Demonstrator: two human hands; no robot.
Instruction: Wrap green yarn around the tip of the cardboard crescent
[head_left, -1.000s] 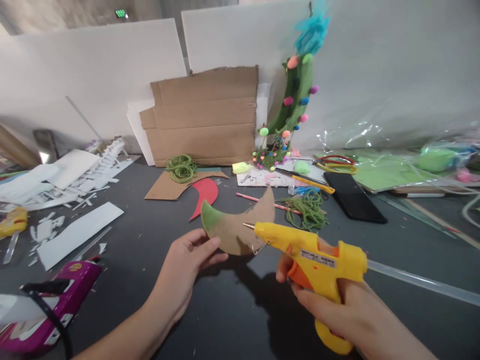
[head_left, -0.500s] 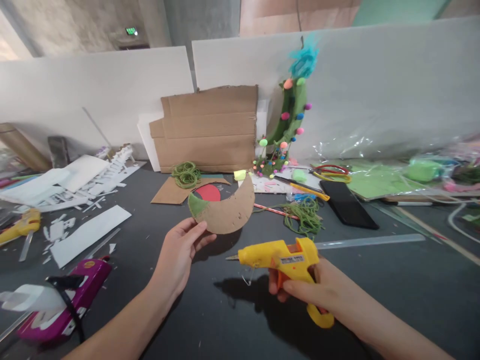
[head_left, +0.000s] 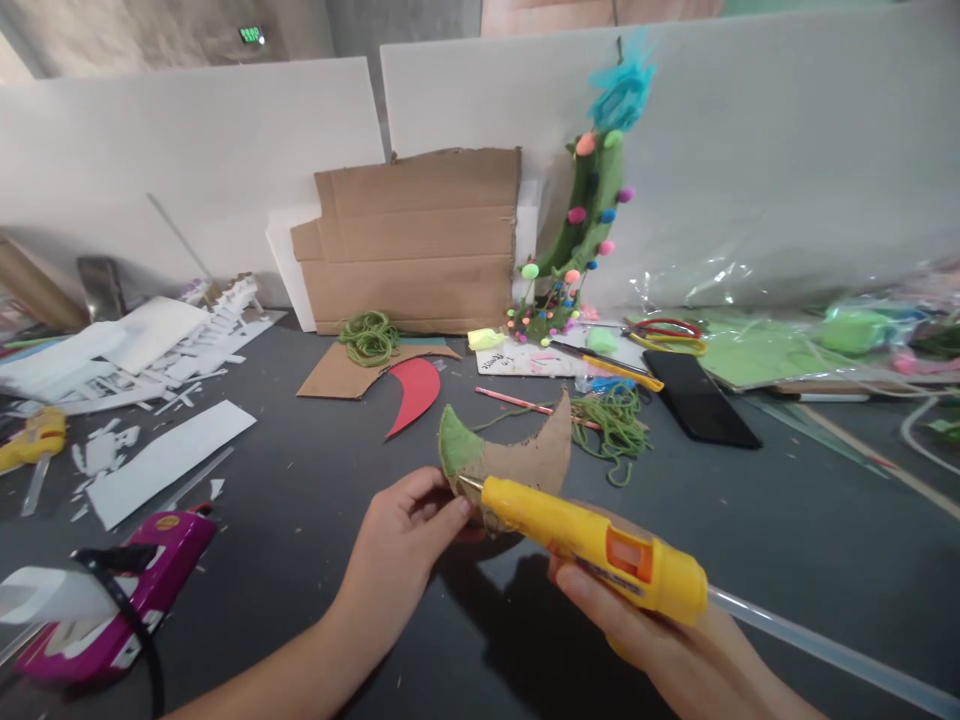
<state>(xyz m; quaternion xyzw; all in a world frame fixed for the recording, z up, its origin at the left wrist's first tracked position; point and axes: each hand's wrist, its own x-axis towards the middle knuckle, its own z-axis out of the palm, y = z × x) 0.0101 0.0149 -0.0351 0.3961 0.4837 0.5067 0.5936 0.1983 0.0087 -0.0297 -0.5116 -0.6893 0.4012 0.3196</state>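
Observation:
My left hand (head_left: 412, 535) pinches a crescent-shaped piece of cardboard (head_left: 529, 462) by its lower left part. Green covering lies over the crescent's left tip; the remainder is bare brown. Wrapped around a yellow glue gun (head_left: 592, 540), my right hand (head_left: 630, 620) holds it with the nozzle pointing left. The metal nozzle tip is over the cardboard near the green edge, close to my left thumb; whether it touches cannot be made out. A clear glue stick (head_left: 825, 640) sticks out of the gun's back. Behind the crescent lies a bundle of green yarn (head_left: 611, 425).
A red paper crescent (head_left: 417, 390), coiled green yarn (head_left: 369, 338) and a black phone (head_left: 701, 400) lie farther back. A decorated green crescent (head_left: 600, 200) stands against the white board. At left are a purple tool (head_left: 120, 600), white scraps (head_left: 172, 465) and another yellow glue gun (head_left: 34, 440).
The cardboard crescent has moved right and nearer, uncovering the red crescent. The glue gun has turned and swung up over it, bringing its nozzle to the green edge.

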